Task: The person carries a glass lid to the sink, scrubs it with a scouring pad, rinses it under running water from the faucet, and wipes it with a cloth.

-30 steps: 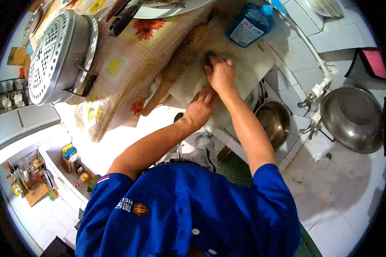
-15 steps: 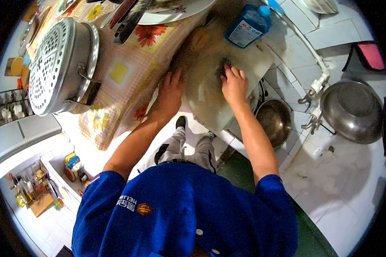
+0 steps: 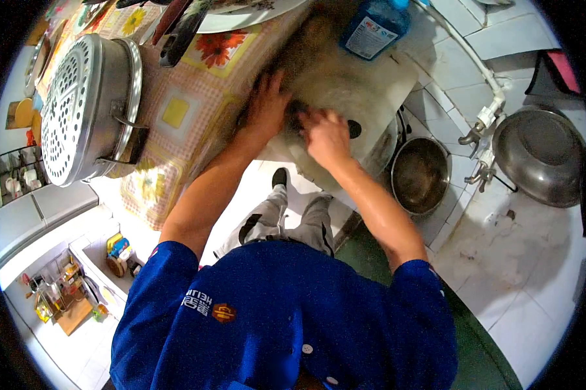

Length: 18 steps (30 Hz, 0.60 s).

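Note:
A pale, wet-looking flat surface [image 3: 381, 84] lies in front of me, with a round black spot [image 3: 354, 129] on it. My right hand [image 3: 327, 138] is on this surface, its fingers bent and slightly blurred, against a small dark scrubber [image 3: 296, 110]. My left hand [image 3: 267, 109] rests at the surface's left edge beside the patterned tablecloth [image 3: 205, 97], fingers spread and nothing visible in them. Beyond both hands stands a bottle of blue liquid [image 3: 374, 31].
A perforated steel steamer [image 3: 78, 110] and dark-handled utensils [image 3: 176, 32] are at the left. To the right are a metal bowl [image 3: 420, 175], taps [image 3: 478, 146] on a white pipe and a large upturned pan [image 3: 540, 156].
My right hand and the dark scrubber have moved left and toward me since half a second ago, uncovering the black spot. My left hand, nearer the middle a second ago, is now at the left edge.

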### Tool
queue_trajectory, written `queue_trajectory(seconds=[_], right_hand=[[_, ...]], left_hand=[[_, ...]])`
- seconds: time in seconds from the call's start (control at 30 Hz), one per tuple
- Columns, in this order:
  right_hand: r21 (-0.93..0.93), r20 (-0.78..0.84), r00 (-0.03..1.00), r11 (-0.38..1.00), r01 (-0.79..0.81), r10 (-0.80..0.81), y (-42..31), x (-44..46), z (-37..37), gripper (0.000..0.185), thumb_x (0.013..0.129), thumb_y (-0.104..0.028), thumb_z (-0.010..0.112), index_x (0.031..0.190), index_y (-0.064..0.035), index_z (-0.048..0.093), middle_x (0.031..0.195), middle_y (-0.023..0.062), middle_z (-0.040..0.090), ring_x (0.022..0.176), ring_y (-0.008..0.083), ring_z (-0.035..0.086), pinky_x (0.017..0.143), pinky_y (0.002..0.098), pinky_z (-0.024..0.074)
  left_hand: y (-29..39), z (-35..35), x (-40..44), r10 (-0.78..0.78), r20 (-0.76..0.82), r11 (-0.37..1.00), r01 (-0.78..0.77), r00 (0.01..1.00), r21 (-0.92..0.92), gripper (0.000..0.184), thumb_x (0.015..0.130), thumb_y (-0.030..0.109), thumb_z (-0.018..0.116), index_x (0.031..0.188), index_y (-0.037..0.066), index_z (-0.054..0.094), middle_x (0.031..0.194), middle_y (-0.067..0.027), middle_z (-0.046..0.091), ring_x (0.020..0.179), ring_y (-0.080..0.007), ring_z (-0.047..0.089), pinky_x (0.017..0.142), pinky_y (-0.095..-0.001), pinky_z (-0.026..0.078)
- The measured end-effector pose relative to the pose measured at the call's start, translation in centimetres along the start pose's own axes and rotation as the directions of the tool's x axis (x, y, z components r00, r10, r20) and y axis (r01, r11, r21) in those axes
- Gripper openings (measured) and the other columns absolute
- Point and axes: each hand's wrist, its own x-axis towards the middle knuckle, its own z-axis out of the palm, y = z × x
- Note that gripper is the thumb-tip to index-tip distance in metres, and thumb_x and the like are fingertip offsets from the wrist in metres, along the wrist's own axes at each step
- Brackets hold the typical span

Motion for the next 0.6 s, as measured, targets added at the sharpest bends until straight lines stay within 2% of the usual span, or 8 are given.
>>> queue_trajectory(seconds=[0.07,0.1,0.23,0.3,0.4,0.43,0.57,0.6], right_hand=[[0.184,-0.221,0.917,0.938,-0.295,0.332,0.2,-0.1,-0.1,0.039,0.078,-0.014,0.062,0.116,-0.0062,0.061,0.119,0.0089,0.059,0.102,0.0309,0.051,0.083,0.0478,0.0409],[0.063,-0.044,0.935,0.935,-0.350,0.353,-0.9,-0.4,0.0,0.039,0.077,-0.013,0.063,0.116,-0.0066,0.061,0.116,0.0083,0.059,0.100,0.0305,0.051,0.081,0.0464,0.0412],[0.093,-0.151,0.985,0.991,0.095,-0.080,-2.3,-1.6,1.7,0.031,0.075,-0.012,0.062,0.106,-0.0079,0.063,0.106,0.0103,0.061,0.096,0.0306,0.052,0.074,0.0460,0.0406],[0.090,-0.026,0.938,0.935,-0.342,0.345,-1.2,0.4,2.0,0.033,0.074,-0.012,0.063,0.107,-0.0089,0.063,0.111,0.0108,0.059,0.100,0.0307,0.052,0.078,0.0456,0.0409],[0.151,0.041,0.986,0.975,-0.165,0.161,-1.9,1.1,3.3,0.034,0.073,-0.012,0.064,0.107,-0.0086,0.063,0.111,0.0117,0.059,0.097,0.0329,0.053,0.079,0.0470,0.0408],[0.003,-0.140,0.989,0.999,0.045,-0.044,-2.4,-0.1,3.2,0.039,0.071,-0.010,0.065,0.109,-0.0082,0.062,0.108,0.0125,0.060,0.092,0.0334,0.054,0.077,0.0480,0.0407],[0.112,-0.173,0.985,0.994,0.017,0.003,-1.8,-0.5,0.5,0.042,0.070,-0.008,0.065,0.112,-0.0075,0.060,0.107,0.0135,0.060,0.092,0.0333,0.055,0.076,0.0474,0.0417],[0.102,-0.102,0.976,0.978,-0.184,0.194,-1.2,0.9,-0.9,0.045,0.071,-0.009,0.065,0.115,-0.0077,0.059,0.109,0.0138,0.059,0.093,0.0328,0.054,0.077,0.0465,0.0424]], left_hand=[[0.4,-0.4,0.2,0.000,0.049,0.997,-0.003,0.999,0.074,0.028,0.084,0.010,0.055,0.108,0.006,0.067,0.143,-0.0135,0.035,0.130,-0.0401,0.033,0.107,-0.0495,0.033],[0.9,-1.1,0.6,0.009,0.104,0.988,-0.024,0.995,0.153,0.028,0.085,0.010,0.054,0.109,0.006,0.067,0.142,-0.0138,0.037,0.130,-0.0395,0.033,0.107,-0.0487,0.033],[3.4,-2.4,2.8,0.177,0.095,0.980,-0.167,0.980,-0.106,0.031,0.083,0.006,0.053,0.112,0.006,0.066,0.138,-0.0161,0.045,0.131,-0.0359,0.037,0.108,-0.0435,0.033],[3.5,-0.7,4.0,0.218,0.324,0.896,-0.056,0.921,-0.441,0.035,0.086,0.002,0.049,0.116,0.009,0.064,0.127,-0.0161,0.056,0.121,-0.0342,0.050,0.106,-0.0429,0.037],[2.8,1.6,6.5,0.267,0.542,0.943,-0.099,0.797,-0.318,0.039,0.084,0.001,0.049,0.120,0.012,0.062,0.120,-0.0169,0.061,0.111,-0.0324,0.059,0.101,-0.0411,0.043],[2.9,1.4,7.1,0.280,0.543,0.940,-0.112,0.792,-0.322,0.039,0.084,0.001,0.049,0.120,0.012,0.062,0.120,-0.0169,0.061,0.111,-0.0324,0.059,0.101,-0.0411,0.043],[3.8,-1.5,9.2,0.310,0.721,0.949,-0.246,0.619,-0.197,0.044,0.083,0.004,0.051,0.126,0.014,0.057,0.121,-0.0172,0.061,0.109,-0.0354,0.060,0.093,-0.0440,0.048],[4.5,-1.7,8.9,0.278,0.770,0.952,-0.270,0.574,-0.143,0.046,0.083,0.004,0.051,0.128,0.014,0.055,0.120,-0.0177,0.061,0.108,-0.0362,0.061,0.091,-0.0443,0.049]])
